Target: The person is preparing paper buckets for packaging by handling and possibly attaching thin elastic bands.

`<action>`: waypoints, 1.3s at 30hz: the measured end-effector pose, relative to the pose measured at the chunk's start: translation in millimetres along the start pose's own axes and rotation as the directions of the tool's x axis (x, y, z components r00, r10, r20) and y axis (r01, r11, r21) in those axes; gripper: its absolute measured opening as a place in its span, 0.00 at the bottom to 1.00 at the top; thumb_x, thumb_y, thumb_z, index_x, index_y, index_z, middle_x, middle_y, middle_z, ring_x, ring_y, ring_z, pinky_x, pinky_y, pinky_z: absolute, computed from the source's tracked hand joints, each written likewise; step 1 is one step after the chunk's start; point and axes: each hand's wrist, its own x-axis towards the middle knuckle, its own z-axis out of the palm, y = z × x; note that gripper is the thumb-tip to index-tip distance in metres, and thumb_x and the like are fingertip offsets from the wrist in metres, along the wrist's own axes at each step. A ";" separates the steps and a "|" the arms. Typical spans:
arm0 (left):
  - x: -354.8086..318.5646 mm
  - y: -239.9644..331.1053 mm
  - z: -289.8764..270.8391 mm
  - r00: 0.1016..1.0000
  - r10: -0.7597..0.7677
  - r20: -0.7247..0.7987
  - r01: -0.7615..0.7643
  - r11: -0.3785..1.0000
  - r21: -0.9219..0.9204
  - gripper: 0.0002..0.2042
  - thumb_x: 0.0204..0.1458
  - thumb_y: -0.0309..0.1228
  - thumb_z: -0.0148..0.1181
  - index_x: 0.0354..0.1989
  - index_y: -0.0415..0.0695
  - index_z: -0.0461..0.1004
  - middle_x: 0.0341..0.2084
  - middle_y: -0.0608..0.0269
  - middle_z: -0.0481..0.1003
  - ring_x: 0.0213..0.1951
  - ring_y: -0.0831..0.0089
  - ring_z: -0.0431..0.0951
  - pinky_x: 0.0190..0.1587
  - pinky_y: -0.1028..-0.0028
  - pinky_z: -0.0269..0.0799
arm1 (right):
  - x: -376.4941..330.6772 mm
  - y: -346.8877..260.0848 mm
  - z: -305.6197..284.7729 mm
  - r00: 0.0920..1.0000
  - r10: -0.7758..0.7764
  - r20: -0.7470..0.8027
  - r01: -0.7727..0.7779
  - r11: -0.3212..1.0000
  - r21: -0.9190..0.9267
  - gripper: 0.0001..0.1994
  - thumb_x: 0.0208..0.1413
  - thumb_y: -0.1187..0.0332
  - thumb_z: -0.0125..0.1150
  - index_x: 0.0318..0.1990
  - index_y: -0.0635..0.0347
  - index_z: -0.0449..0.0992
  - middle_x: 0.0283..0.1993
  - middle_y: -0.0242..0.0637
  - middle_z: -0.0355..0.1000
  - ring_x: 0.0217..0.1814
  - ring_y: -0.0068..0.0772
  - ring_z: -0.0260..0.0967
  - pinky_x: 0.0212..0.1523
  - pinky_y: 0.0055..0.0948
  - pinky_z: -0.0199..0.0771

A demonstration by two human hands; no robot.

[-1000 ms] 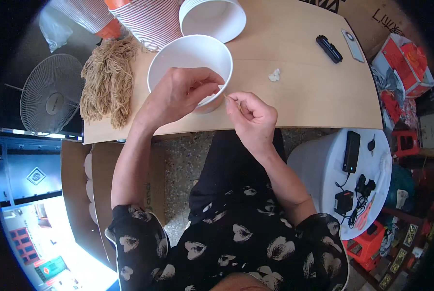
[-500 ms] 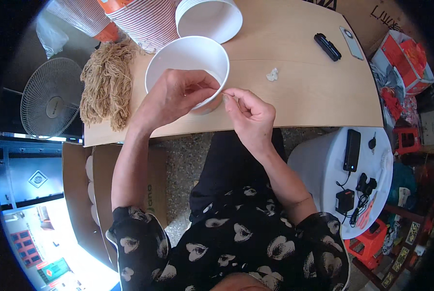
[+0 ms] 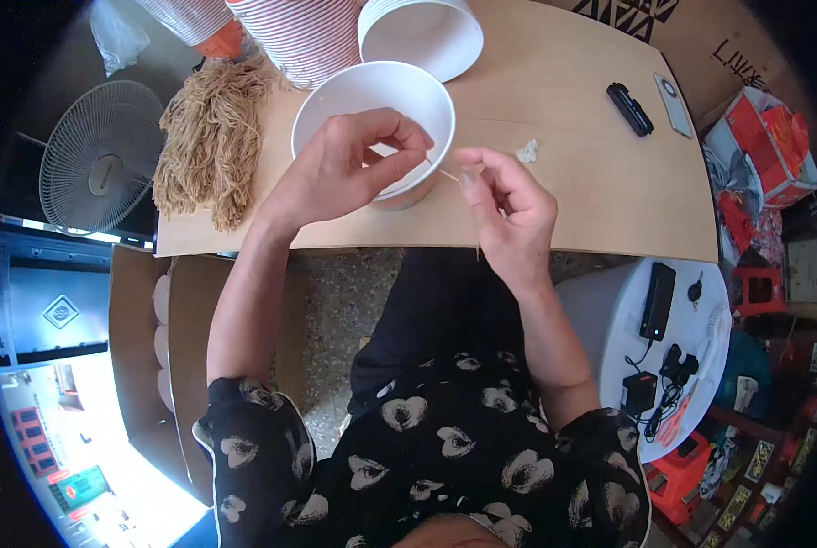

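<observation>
Over a white paper tub [image 3: 321, 110], my left hand [image 3: 349, 169] is closed in a pinch. My right hand [image 3: 518, 215] pinches too, just right of the tub's rim. A thin, pale strand [image 3: 442, 170] runs between the fingertips of both hands; its exact kind is too fine to make out. The tub stands upright near the front edge of the table, partly hidden behind my left hand. A heap of tan, yarn-like strands [image 3: 212, 146] lies left of it, hanging slightly toward the table's edge.
Behind the tub are a tall stack of nested tubs [image 3: 303, 41] and another white tub [image 3: 422, 41] on its side. A white scrap [image 3: 527, 151], a black object [image 3: 629, 110] and a phone [image 3: 672, 105] lie rightward. A fan [image 3: 102, 173] stands left; a white drum [image 3: 609, 310] holds chargers.
My hands have moved apart, the right one rightward, and the strand between them now shows longer. The whole view has shifted slightly.
</observation>
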 end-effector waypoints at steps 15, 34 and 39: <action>15.4 6.8 5.4 0.923 0.362 0.131 -0.358 0.932 -0.053 0.25 0.50 0.28 0.66 0.56 0.42 0.63 0.56 0.55 0.71 0.55 0.64 0.74 0.61 0.60 0.66 | 33.7 3.5 -1.6 0.989 0.043 0.144 -0.048 0.998 0.027 0.04 0.56 0.73 0.65 0.36 0.63 0.79 0.20 0.20 0.67 0.23 0.07 0.58 0.21 0.15 0.55; 3.3 11.4 -2.0 0.962 0.227 0.151 -0.272 0.849 0.453 0.22 0.44 0.17 0.58 0.52 0.41 0.73 0.32 0.60 0.79 0.51 0.58 0.72 0.51 0.61 0.73 | 37.9 -11.9 -28.3 0.942 0.221 0.251 -0.313 0.846 0.431 0.06 0.56 0.71 0.66 0.38 0.62 0.80 0.24 0.19 0.66 0.20 0.07 0.51 0.19 0.14 0.47; 2.3 27.9 2.4 0.980 0.178 0.085 -0.197 0.915 0.352 0.19 0.47 0.20 0.61 0.51 0.40 0.73 0.33 0.58 0.79 0.40 0.66 0.77 0.45 0.69 0.74 | 35.1 -19.4 -23.5 0.928 0.264 0.263 -0.329 0.912 0.246 0.06 0.57 0.73 0.63 0.41 0.63 0.79 0.23 0.21 0.65 0.19 0.08 0.50 0.20 0.14 0.46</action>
